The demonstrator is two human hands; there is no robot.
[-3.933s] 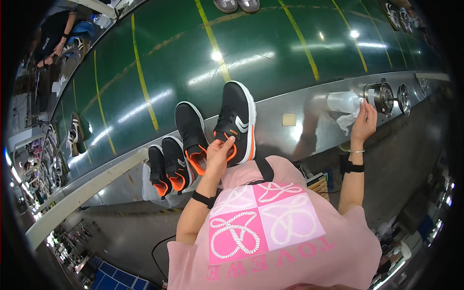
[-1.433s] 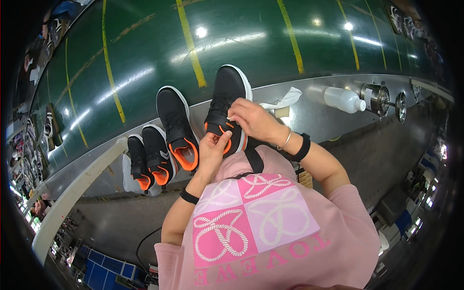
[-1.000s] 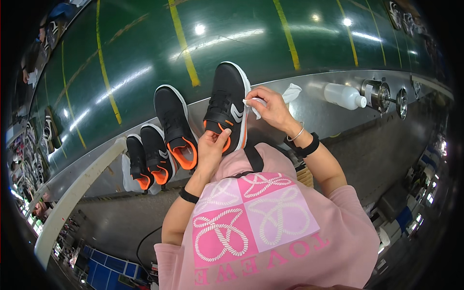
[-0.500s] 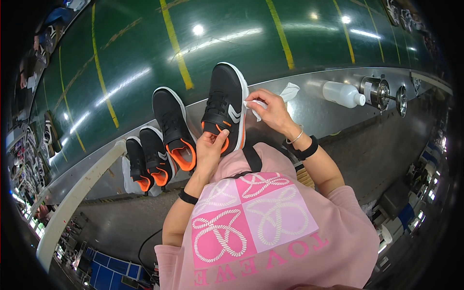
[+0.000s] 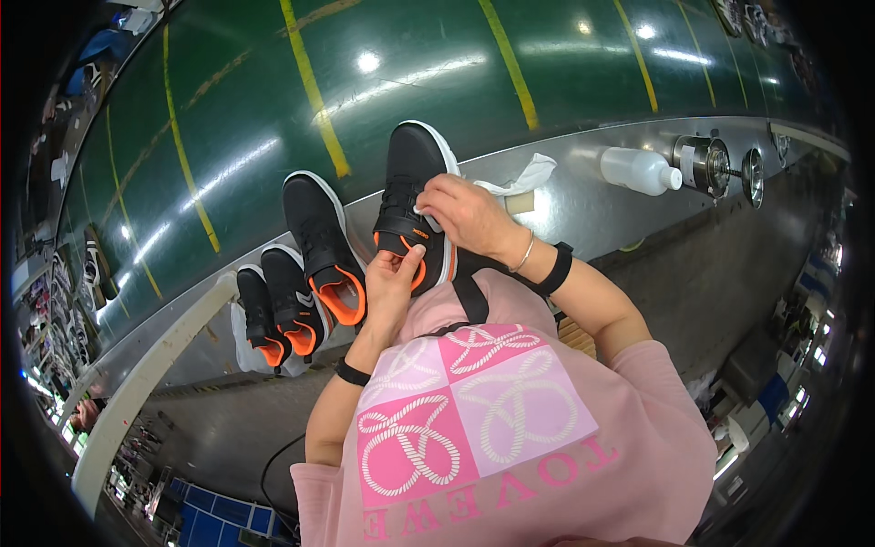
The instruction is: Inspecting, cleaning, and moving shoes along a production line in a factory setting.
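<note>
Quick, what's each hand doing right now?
Left hand: closed on the heel of the black shoe.
Right hand: fingers curled, pressing a small white thing on that shoe.

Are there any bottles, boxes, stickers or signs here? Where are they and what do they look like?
Bottle: white plastic, lying on its side on the metal ledge, right of the shoes.
Tag: small orange patch at the heel of the black shoe in the hands.
No boxes, signs or screens clearly visible.
</note>
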